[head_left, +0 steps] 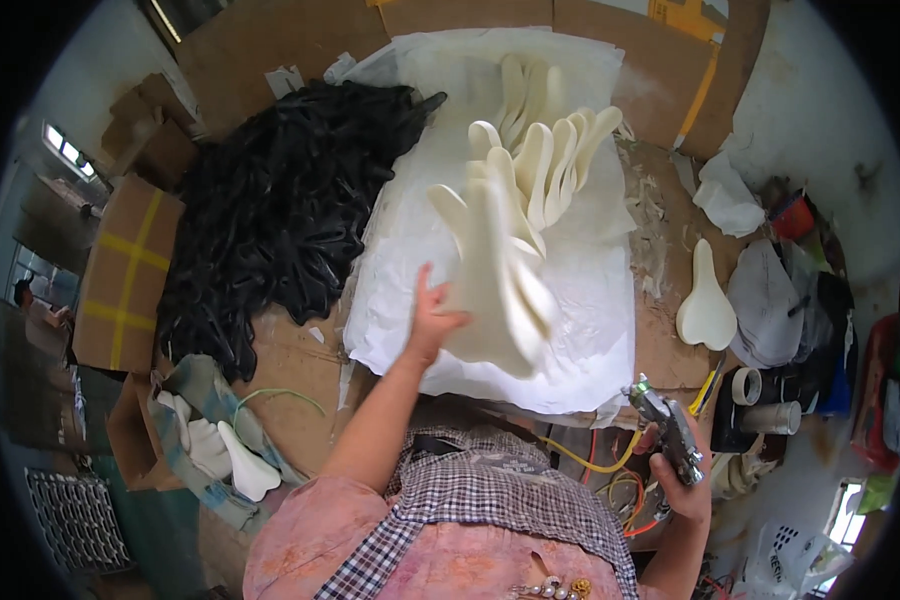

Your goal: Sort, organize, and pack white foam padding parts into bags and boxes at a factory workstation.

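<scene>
My left hand (433, 322) is open over the white sheet (390, 300), its fingers spread beside a cream saddle-shaped foam pad (490, 300). That pad is smeared by motion, and whether the fingertips touch it is hard to tell. Behind it, several more cream pads (535, 165) stand on edge, leaning against one another in a row. At the lower right my right hand (678, 475) is closed around a metal spray gun (667, 430). A yellow hose (600, 466) runs close by the gun.
Black saddle-shaped covers (280, 200) lie heaped at the left. One cream pad (707, 300) rests on cardboard at the right, near tape rolls (746, 386). A cloth-lined box (185, 385) with pads stands lower left. Another person (50, 325) is far left.
</scene>
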Available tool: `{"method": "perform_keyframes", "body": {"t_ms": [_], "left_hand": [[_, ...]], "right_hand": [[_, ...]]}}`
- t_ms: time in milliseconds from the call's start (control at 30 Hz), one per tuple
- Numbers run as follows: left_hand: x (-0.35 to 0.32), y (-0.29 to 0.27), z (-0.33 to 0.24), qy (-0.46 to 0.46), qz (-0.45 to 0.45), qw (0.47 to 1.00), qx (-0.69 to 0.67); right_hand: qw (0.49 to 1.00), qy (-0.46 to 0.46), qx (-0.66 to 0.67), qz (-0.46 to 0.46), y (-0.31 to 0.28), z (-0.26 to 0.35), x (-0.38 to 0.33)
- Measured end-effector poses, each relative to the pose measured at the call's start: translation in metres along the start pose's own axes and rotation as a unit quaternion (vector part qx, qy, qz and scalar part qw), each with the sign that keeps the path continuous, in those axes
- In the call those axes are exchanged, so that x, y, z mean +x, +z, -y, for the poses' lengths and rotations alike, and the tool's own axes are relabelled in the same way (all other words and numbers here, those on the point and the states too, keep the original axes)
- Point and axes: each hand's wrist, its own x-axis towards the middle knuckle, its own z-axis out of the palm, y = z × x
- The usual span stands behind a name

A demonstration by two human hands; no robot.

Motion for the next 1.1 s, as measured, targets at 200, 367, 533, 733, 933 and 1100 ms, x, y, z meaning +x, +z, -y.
{"method": "perform_keyframes", "body": {"t_ms": [200, 367, 533, 733, 933, 1100], "left_hand": [[0.022, -0.101, 0.062, -0.181, -0.013, 0.947, -0.266], [0.043, -0.089, 0.076, -0.186, 0.014, 0.928, -0.323], [0.059, -0.093, 0.076, -0.210, 0.069, 0.929, -0.295], [0.068, -0.089, 0.074, -0.093, 0.028, 0.919, -0.383], [0.084, -0.073, 0.052, -0.012, 0.053, 0.793, -0.607], [0.091, -0.052, 0.034, 0.023, 0.078, 0.821, -0.565]], "right_hand": [[0.988, 0.017, -0.148, 0.050, 0.043, 0.008, 0.026], [0.974, -0.022, -0.221, 0.052, 0.071, 0.030, 0.047], [0.990, 0.028, -0.129, 0.052, 0.083, 0.034, 0.047], [0.989, 0.023, -0.143, 0.034, 0.090, 0.018, 0.044], [0.973, 0.018, -0.229, 0.034, 0.101, 0.036, 0.059], [0.981, 0.015, -0.192, 0.024, 0.108, 0.037, 0.068]]}}
